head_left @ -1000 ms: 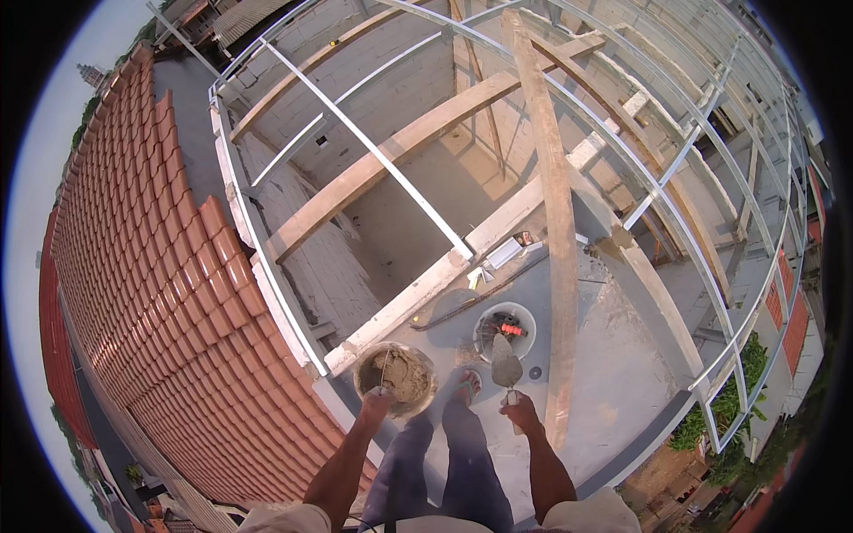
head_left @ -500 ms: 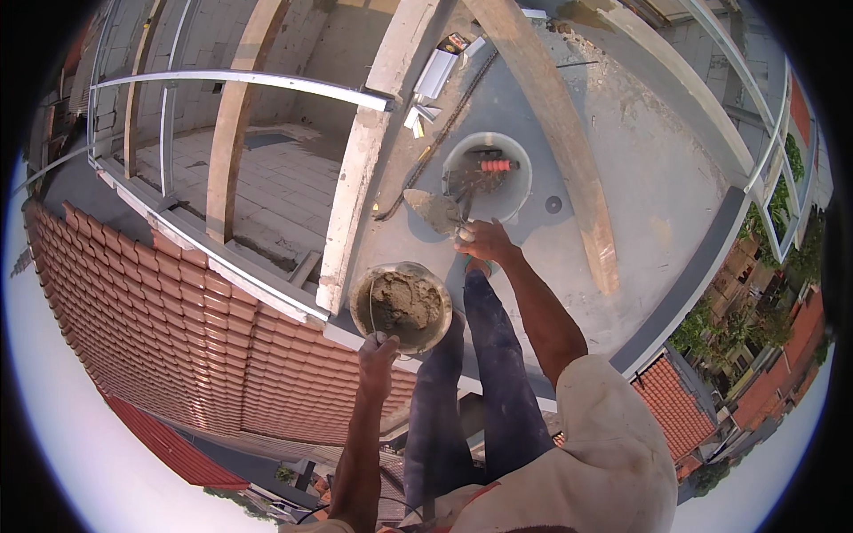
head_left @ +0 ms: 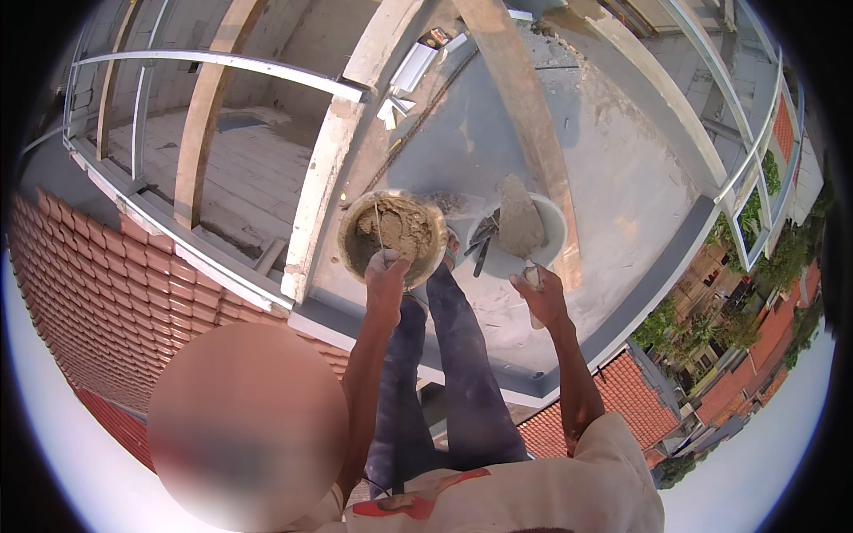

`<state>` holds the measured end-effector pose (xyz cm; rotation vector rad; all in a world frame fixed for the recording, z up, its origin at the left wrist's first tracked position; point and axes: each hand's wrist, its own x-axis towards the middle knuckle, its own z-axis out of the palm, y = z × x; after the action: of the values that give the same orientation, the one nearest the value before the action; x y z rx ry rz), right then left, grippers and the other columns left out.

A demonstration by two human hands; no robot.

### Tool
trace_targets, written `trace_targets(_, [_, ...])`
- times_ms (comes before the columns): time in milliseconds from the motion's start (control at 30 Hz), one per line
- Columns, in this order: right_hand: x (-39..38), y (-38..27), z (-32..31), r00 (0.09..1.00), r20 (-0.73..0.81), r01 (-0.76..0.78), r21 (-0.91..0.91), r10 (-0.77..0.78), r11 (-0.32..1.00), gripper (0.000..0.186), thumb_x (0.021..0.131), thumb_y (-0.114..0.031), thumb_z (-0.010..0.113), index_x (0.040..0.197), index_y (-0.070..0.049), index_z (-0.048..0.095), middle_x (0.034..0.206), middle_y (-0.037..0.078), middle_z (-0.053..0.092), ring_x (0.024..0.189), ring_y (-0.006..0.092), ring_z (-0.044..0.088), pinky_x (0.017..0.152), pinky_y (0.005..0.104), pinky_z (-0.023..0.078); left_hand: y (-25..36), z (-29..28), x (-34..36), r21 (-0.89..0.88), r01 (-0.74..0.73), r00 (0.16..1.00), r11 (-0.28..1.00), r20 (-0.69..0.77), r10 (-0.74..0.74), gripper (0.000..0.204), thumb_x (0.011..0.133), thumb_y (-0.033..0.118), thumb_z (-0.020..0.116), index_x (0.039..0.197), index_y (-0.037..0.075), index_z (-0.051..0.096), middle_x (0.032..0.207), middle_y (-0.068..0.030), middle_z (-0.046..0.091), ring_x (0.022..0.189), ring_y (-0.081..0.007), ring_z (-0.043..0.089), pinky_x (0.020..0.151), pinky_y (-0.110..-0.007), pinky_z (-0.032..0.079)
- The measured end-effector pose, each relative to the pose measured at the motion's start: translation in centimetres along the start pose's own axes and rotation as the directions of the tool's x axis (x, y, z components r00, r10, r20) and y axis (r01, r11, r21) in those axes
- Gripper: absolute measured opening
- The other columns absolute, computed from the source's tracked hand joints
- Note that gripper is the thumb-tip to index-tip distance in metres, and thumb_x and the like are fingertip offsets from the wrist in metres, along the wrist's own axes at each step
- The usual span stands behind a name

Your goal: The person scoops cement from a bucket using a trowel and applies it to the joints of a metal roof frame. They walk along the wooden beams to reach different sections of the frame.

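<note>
My left hand (head_left: 386, 269) is closed round the thin wire handle of a round bucket of mortar (head_left: 348, 258). Wet grey-brown mortar (head_left: 404, 226) lies heaped inside it. In my right hand (head_left: 544, 295) is the handle of a pointed trowel (head_left: 521, 220), its blade coated in grey mortar and pointing away from me. The blade overlaps a pale bucket (head_left: 555, 233) on the floor, and I cannot tell whether they touch. Dark tools (head_left: 482, 238) stick out of that bucket beside the blade; their kind is hard to make out.
Wooden posts (head_left: 524, 107) and a whitish beam (head_left: 324, 169) rise around the grey floor slab (head_left: 613, 186). A metal rail (head_left: 213, 60) crosses at upper left. Beyond the slab's raised edge (head_left: 653, 298) lie tiled roofs (head_left: 107, 275). Metal offcuts (head_left: 413, 69) lie at the back. A blurred patch covers lower left.
The mortar bucket in my left hand has moved away from me. My right hand and the trowel have shifted right and nearer, with the blade now pointing away over the pale bucket.
</note>
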<state>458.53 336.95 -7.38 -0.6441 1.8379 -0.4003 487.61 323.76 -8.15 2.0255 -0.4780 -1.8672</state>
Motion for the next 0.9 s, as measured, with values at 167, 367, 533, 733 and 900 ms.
trace_targets(167, [-3.2,4.1,0.8,0.990,-0.066,-0.122,0.039,0.125,0.992,0.029,0.091,-0.028,0.078,0.093,-0.001,0.066,0.072,0.008,0.068,0.063,0.0158,0.061,0.063,0.0348,0.050,1.5,4.6,6.5,0.010,-0.042,0.993,0.999,0.115,0.040,0.017,0.086,0.010,0.068,0.101,0.003,0.064,0.081,0.0025,0.058,0.067,-0.0068,0.051,0.059,-0.026,0.042])
trace_targets(367, [-3.4,11.8,1.4,0.971,-0.140,-0.197,-0.007,0.194,0.980,0.031,0.091,-0.029,0.076,0.093,0.000,0.066,0.073,0.009,0.069,0.066,0.0191,0.065,0.064,0.0359,0.051,3.9,12.4,11.7,0.071,-0.116,0.965,0.991,0.246,0.095,0.013,0.089,0.016,0.069,0.099,0.008,0.067,0.080,0.0025,0.057,0.072,-0.0080,0.052,0.066,-0.030,0.045])
trace_targets(533, [-3.1,18.5,2.7,0.962,-0.131,-0.250,-0.067,0.240,0.966,0.034,0.092,-0.034,0.075,0.093,0.000,0.068,0.075,0.009,0.070,0.069,0.0195,0.065,0.068,0.0357,0.051,2.5,14.4,17.5,0.101,-0.130,0.940,0.986,0.329,0.090,0.015,0.090,0.018,0.068,0.101,0.007,0.070,0.080,0.0021,0.055,0.073,-0.0095,0.052,0.069,-0.031,0.045])
trace_targets(733, [-1.7,22.8,3.3,0.931,-0.184,-0.319,0.012,0.315,0.948,0.033,0.092,-0.033,0.074,0.090,0.000,0.068,0.073,0.010,0.068,0.068,0.0208,0.064,0.068,0.0380,0.050,1.5,13.5,21.7,0.087,-0.284,0.883,0.955,0.411,0.225,0.022,0.095,0.013,0.060,0.112,0.002,0.068,0.081,-0.0005,0.056,0.075,-0.0132,0.056,0.073,-0.031,0.048])
trace_targets(900, [0.2,22.8,3.1,0.885,-0.439,-0.059,-0.432,-0.153,0.900,0.031,0.091,-0.023,0.076,0.102,0.004,0.065,0.098,0.021,0.066,0.093,0.0387,0.065,0.083,0.0491,0.051,-0.9,6.9,29.4,0.772,-0.603,0.603,0.199,0.279,0.747,0.039,0.093,0.014,0.065,0.130,0.002,0.063,0.109,-0.0136,0.064,0.105,-0.0285,0.064,0.090,-0.044,0.050])
